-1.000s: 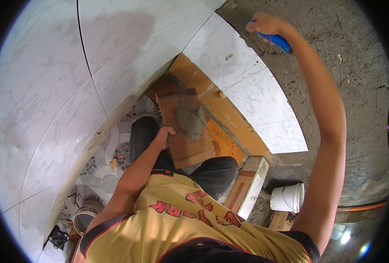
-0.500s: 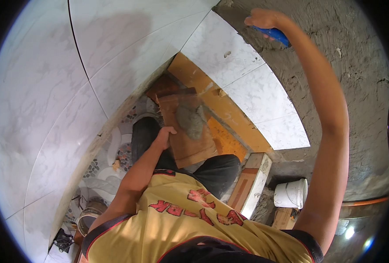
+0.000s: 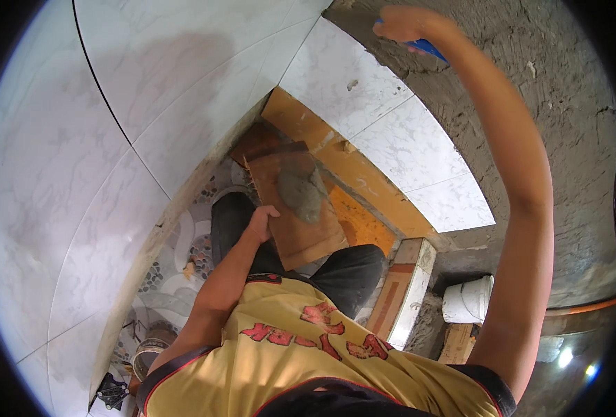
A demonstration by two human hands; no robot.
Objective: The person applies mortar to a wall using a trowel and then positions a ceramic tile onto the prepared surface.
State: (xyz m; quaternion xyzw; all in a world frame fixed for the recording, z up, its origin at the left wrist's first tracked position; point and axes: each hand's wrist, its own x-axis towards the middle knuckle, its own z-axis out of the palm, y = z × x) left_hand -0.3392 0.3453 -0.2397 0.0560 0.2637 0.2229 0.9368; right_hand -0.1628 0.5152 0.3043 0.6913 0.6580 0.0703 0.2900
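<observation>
My right hand [image 3: 409, 28] is closed on a blue-handled tool [image 3: 431, 48] against rough grey mortar [image 3: 558, 90] on the right wall, just beyond the upper edge of white marbled tiles [image 3: 433, 160]; the tool's working end is mostly hidden. My left hand [image 3: 262, 222] grips the left edge of a brown board [image 3: 301, 240], held between my knees. A lump of wet grey mortar [image 3: 301, 198] sits on the board's upper right part.
A white tiled wall [image 3: 72, 181] rises on the left. A white bucket [image 3: 466, 300] stands lower right near a cardboard-coloured box [image 3: 459, 342] and a tiled ledge [image 3: 391, 295]. Another bucket [image 3: 148, 351] sits lower left on pebble-patterned flooring [image 3: 155, 276]. An orange pipe [image 3: 579, 306] runs at right.
My right hand and the blue tool have moved a little up and leftward across the mortar. My left hand still holds the board, with little movement.
</observation>
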